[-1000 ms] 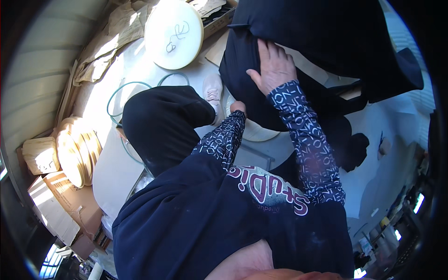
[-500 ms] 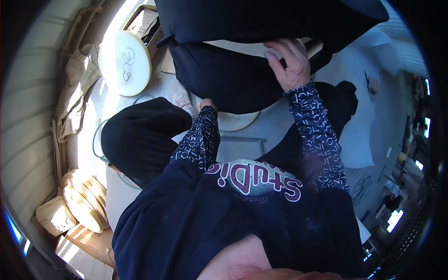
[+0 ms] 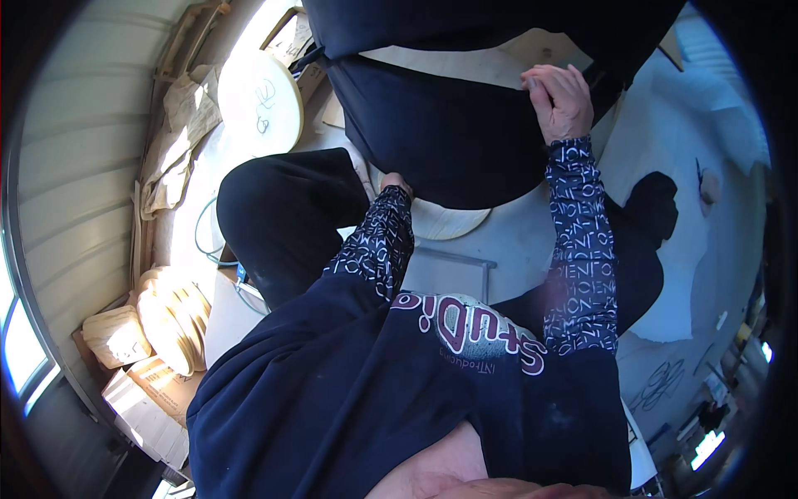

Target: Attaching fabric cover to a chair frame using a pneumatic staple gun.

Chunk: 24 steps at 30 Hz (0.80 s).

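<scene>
A large black cloth (image 3: 440,133) lies over a pale round board, with an opening at the top where the pale surface (image 3: 499,65) shows. My left hand (image 3: 397,180) is closed at the cloth's near left edge, its fingers partly hidden by the fabric. At the opening's right end is my right hand (image 3: 565,104), fingers curled and thumb near the index fingertip; what it pinches, if anything, does not show. Below the cloth juts the rim of a pale wooden disc (image 3: 453,223).
A thick white disc (image 3: 259,104) with a scribbled mark stands at the left. Pale round discs (image 3: 170,320) are stacked by cardboard boxes (image 3: 166,387) at the lower left. A grey metal frame (image 3: 457,262) lies on the floor, and white sheeting (image 3: 665,274) is at the right.
My right hand has shifted right along the opening, and its thumb and index have drawn together. The opening looks wider. My left hand stays at the cloth's edge while the whole view has turned.
</scene>
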Motion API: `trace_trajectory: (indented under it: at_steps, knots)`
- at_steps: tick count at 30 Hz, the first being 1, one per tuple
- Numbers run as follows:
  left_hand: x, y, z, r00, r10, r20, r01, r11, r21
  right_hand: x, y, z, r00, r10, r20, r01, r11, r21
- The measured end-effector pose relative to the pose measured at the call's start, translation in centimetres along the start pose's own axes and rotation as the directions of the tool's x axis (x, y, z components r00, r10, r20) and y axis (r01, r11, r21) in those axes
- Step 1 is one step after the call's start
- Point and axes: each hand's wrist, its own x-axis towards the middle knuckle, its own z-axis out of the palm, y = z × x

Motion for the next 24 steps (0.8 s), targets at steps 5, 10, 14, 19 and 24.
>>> trace_trajectory:
  at_steps: [5,10,14,19,24]
  knots:
    - [3.6,-6.7,2.9,0.948,-0.116,-0.297,0.076,0.987,-0.142,-1.9,4.1,-0.1,0.959,0.130,-0.251,-0.131,0.991,0.013]
    - [1.1,-5.2,1.9,0.951,-0.088,-0.295,0.031,0.981,-0.193,0.3,-1.9,-1.4,0.960,0.085,-0.268,-0.069,0.995,0.069]
    - [-2.1,-6.0,-0.1,0.949,-0.102,-0.298,0.027,0.969,-0.245,1.2,-9.9,-2.1,0.998,-0.048,0.046,0.047,0.998,0.029]
    - [-6.5,-6.5,-2.5,0.981,-0.090,-0.171,0.054,0.978,-0.202,-1.1,-4.2,-5.2,0.997,0.049,-0.059,-0.054,0.996,-0.077]
    - [-10.0,-4.5,-6.0,0.997,-0.051,0.050,0.054,0.995,-0.078,-0.8,-10.0,-5.8,0.928,0.367,0.066,-0.358,0.828,0.431]
